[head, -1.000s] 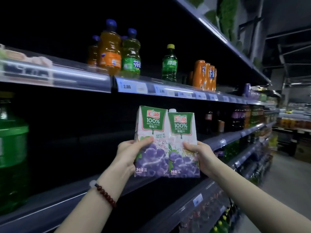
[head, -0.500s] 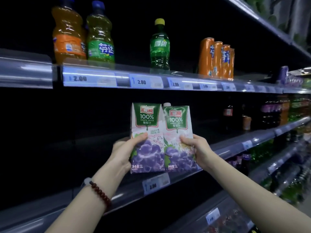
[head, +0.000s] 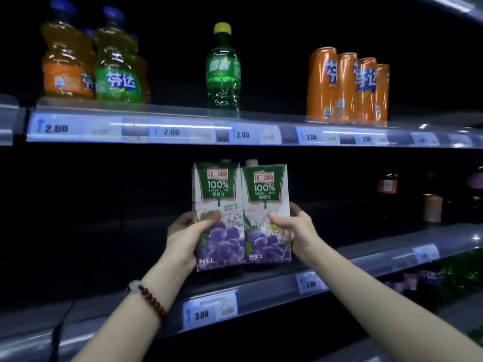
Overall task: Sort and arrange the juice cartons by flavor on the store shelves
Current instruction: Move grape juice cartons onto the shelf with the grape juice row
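The upper shelf (head: 198, 118) is fronted by a clear strip of price tags (head: 56, 128), several marked 2.00. On it are stood an orange bottle (head: 65, 61), a yellow-green bottle (head: 117, 64) just beside it, a green bottle (head: 223, 71) apart, and a row of orange cans (head: 347, 87). The middle shelf (head: 366, 253) carries dark bottles (head: 386, 189) and a can (head: 432, 207) at right; whether the two grape juice cartons (head: 241, 218) rest on it cannot be told.

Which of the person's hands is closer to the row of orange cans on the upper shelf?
Right. The right hand is below and left of the orange cans; the left hand is farther left.
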